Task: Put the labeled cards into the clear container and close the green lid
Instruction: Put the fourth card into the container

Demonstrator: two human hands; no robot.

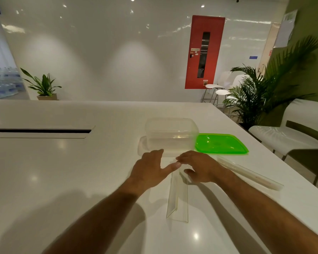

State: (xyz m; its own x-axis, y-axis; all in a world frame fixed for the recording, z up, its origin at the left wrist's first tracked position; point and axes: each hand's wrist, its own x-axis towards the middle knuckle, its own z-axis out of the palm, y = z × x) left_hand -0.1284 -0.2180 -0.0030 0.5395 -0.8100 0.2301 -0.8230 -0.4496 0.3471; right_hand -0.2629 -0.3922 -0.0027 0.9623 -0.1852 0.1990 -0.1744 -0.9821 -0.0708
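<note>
A clear, empty container (171, 132) stands open on the white table (62, 180). Its green lid (220, 143) lies flat just to its right. A long clear folded card (178, 198) lies in front of the container, pointing toward me. My right hand (200, 167) curls its fingers and thumb round the card's far end. My left hand (147, 169) rests beside it with straight fingers, its thumb tip touching that same end. A second clear card (250, 175) lies at an angle to the right, below the lid. I cannot read any label on either card.
A dark cable slot (40, 131) runs across the table at the left. The table's right edge passes close to the second card, with a white chair (292, 136) and a potted palm (255, 99) beyond it.
</note>
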